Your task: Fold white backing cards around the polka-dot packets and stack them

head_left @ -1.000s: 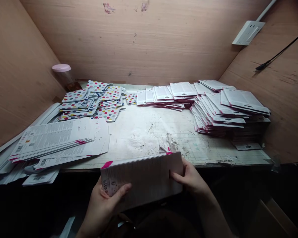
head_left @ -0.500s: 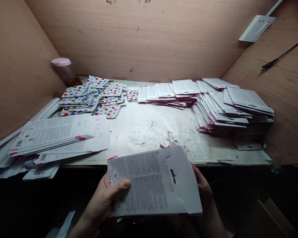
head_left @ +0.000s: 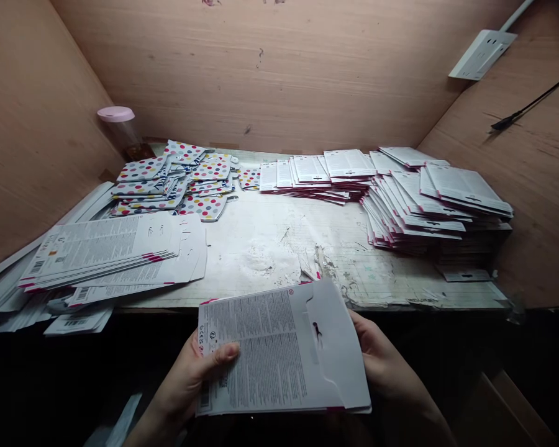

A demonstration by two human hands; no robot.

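Note:
A flat white cardboard packet (head_left: 265,354) with small grey print, a hang slot and magenta edges is held tilted in front of the table edge. My left hand (head_left: 189,375) grips its left end, thumb across the printed face and fingers hidden underneath. At the right end, my right hand (head_left: 377,357) holds the packet by its flap end; its fingertips are out of sight behind the card. The flap, with its hang slot, lies over the printed panel.
Printed card sleeves (head_left: 102,248) lie stacked at the left. Behind them are polka-dot pouches (head_left: 209,167) and a pink-lidded container (head_left: 116,115). Piled packets (head_left: 414,205) stand at the right, with more packets (head_left: 312,171) at the back. Wooden walls (head_left: 261,81) enclose the table.
The packet has shifted slightly left and down in both hands. More of my right hand and forearm shows beside the flap end now.

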